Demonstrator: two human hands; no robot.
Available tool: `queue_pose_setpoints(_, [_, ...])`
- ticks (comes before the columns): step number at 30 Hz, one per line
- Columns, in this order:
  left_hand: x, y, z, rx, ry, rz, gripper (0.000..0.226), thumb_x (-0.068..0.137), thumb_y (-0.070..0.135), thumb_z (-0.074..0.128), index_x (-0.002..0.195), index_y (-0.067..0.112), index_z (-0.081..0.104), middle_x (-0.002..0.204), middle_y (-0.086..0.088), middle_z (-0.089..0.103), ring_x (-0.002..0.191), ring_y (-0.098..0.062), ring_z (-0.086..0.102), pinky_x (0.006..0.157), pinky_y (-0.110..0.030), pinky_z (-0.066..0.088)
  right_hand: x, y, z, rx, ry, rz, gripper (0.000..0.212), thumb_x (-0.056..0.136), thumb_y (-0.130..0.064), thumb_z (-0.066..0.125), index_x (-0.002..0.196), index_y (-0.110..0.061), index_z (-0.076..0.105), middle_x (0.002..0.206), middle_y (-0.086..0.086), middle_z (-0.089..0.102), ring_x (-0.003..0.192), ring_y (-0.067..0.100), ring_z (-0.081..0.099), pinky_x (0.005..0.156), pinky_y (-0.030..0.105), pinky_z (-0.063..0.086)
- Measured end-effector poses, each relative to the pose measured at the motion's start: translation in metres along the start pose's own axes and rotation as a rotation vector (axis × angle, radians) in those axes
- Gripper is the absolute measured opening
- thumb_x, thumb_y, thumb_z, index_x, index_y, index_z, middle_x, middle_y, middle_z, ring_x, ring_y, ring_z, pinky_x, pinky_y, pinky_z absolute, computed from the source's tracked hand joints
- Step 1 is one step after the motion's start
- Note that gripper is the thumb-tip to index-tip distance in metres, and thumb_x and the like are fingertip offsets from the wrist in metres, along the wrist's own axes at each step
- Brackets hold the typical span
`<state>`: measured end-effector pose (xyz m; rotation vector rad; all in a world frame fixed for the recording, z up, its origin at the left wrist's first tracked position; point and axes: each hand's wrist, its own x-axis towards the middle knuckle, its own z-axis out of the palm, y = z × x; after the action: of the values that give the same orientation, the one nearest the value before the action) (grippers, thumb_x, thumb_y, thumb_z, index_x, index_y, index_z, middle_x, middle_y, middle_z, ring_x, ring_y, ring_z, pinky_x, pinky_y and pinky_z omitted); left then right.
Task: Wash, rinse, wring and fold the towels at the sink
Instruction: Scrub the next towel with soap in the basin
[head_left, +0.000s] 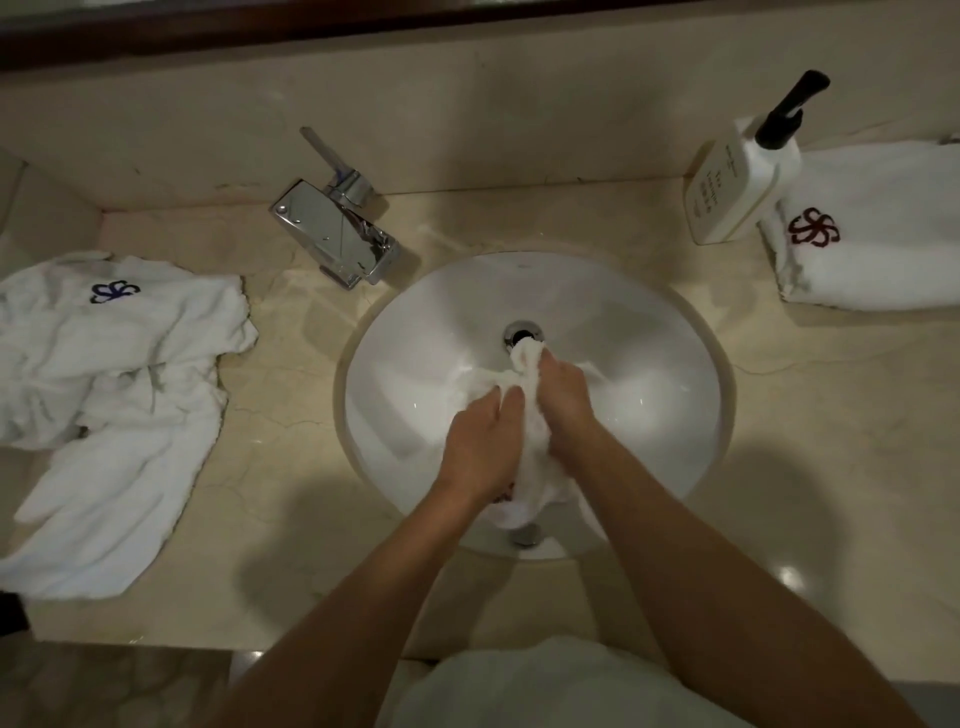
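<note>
1. Wringing looks like the step in hand: you hold a white towel (524, 457) bunched into a rope over the sink (649, 332), one end near the drain (521, 332).
2. Your left hand (480, 441) has its fingers curled round the nearer part of the towel; your right hand (563, 400) is clenched on the part toward the drain. Both hands grip tight, nothing slack showing between them.
3. To wring it well, twist your hands in opposite directions and keep the roll low inside the bowl so water falls there and not on the surface (805, 467).
4. Work along the towel's length: the tail hanging below your wrists probably still carries water, so shift your grip down to it.
5. I cannot tell whether water is running; the tap (337, 234) sits at the bowl's far left.
6. More crumpled towels (119, 395) lie on the surface to your left. A folded towel (883, 234) sits far right, touching the soap bottle (737, 182), so that side seems the place for finished ones.
</note>
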<state>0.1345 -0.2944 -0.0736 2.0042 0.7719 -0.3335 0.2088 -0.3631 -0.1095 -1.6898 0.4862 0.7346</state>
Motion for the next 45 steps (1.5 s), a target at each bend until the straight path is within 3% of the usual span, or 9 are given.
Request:
queue_pose_setpoints(3, [0.026,-0.007,-0.012,-0.099,0.097,-0.179,0.036,0.108,0.027,0.028,0.112,0.009,0.060,0.093,-0.005,0.066,0.082,-0.018,0.061,0.067,-0.028,0.041,-0.021,-0.002,0.012,-0.104,-0.228,-0.068,0.030,0.105,-0.034,0.039,0.093,-0.016,0.059,0.093,0.007,0.064,0.082,0.021,0.061,0.075,0.034,0.050])
queue_pose_setpoints(6, [0.030,-0.006,-0.015,-0.343,0.144,-0.194,0.048,0.107,0.039,0.030,0.101,0.011,0.068,0.094,-0.009,0.072,0.090,-0.025,0.067,0.075,-0.032,0.050,-0.033,0.011,0.030,-0.167,-0.043,-0.226,0.043,0.104,-0.041,0.037,0.099,-0.011,0.067,0.099,0.010,0.070,0.094,0.026,0.066,0.085,0.041,0.052])
queue_pose_setpoints(12, [0.003,-0.009,0.001,-0.152,-0.022,-0.015,0.044,0.107,0.033,0.029,0.103,0.010,0.066,0.098,-0.006,0.068,0.086,-0.007,0.062,0.075,-0.018,0.045,0.018,0.005,-0.001,0.240,-0.036,0.204,0.049,0.097,-0.045,0.051,0.118,-0.004,0.067,0.100,0.012,0.072,0.087,0.026,0.069,0.077,0.036,0.057])
queue_pose_setpoints(15, [0.034,-0.021,-0.015,-0.169,0.027,-0.150,0.039,0.104,0.032,0.032,0.120,0.009,0.059,0.117,-0.010,0.065,0.109,-0.026,0.060,0.101,-0.042,0.046,-0.012,0.012,-0.011,0.565,-0.210,0.198,0.063,0.099,-0.059,0.039,0.084,-0.007,0.072,0.083,0.013,0.073,0.077,0.026,0.070,0.082,0.039,0.056])
queue_pose_setpoints(18, [0.030,-0.035,-0.025,-0.367,-0.009,-0.201,0.032,0.095,0.012,0.040,0.117,0.011,0.063,0.105,-0.010,0.071,0.099,-0.029,0.067,0.086,-0.041,0.055,-0.015,0.044,-0.029,0.947,-0.115,0.370,0.070,0.099,-0.061,0.035,0.048,-0.014,0.043,0.054,0.004,0.045,0.057,0.019,0.047,0.069,0.030,0.044])
queue_pose_setpoints(25, [-0.004,-0.072,-0.032,-1.115,-0.303,-0.537,0.057,0.099,0.046,0.041,0.131,0.003,0.060,0.130,-0.022,0.060,0.125,-0.037,0.054,0.110,-0.045,0.038,-0.007,0.077,-0.033,0.844,-0.497,0.665,0.078,0.087,-0.064,0.064,0.144,-0.013,0.052,0.152,0.015,0.046,0.137,0.030,0.048,0.120,0.045,0.030])
queue_pose_setpoints(34, [0.014,-0.068,-0.044,-0.451,0.095,-0.471,0.033,0.091,0.035,0.057,0.100,0.005,0.070,0.096,-0.017,0.073,0.085,-0.030,0.069,0.081,-0.038,0.056,-0.038,0.084,-0.044,0.751,-0.471,0.516,0.063,0.081,-0.020,0.079,0.138,-0.003,0.057,0.125,0.018,0.065,0.116,0.030,0.063,0.115,0.042,0.039])
queue_pose_setpoints(41, [0.038,-0.053,-0.038,-1.186,-0.156,-0.504,0.046,0.089,0.039,0.057,0.123,0.009,0.063,0.127,-0.014,0.062,0.118,-0.032,0.058,0.113,-0.048,0.036,-0.070,0.039,-0.071,0.572,-0.086,-0.002,0.033,0.089,-0.031,0.068,0.094,0.000,0.059,0.094,0.019,0.060,0.087,0.032,0.063,0.083,0.050,0.053])
queue_pose_setpoints(45, [0.021,-0.012,-0.008,-0.571,-0.090,-0.275,0.063,0.090,0.063,0.040,0.126,0.017,0.062,0.117,-0.014,0.069,0.103,-0.028,0.067,0.098,-0.045,0.051,-0.076,-0.003,-0.040,0.467,-0.196,-0.163,0.028,0.101,-0.027,0.053,0.077,-0.018,0.064,0.070,-0.004,0.065,0.067,0.010,0.062,0.068,0.031,0.052])
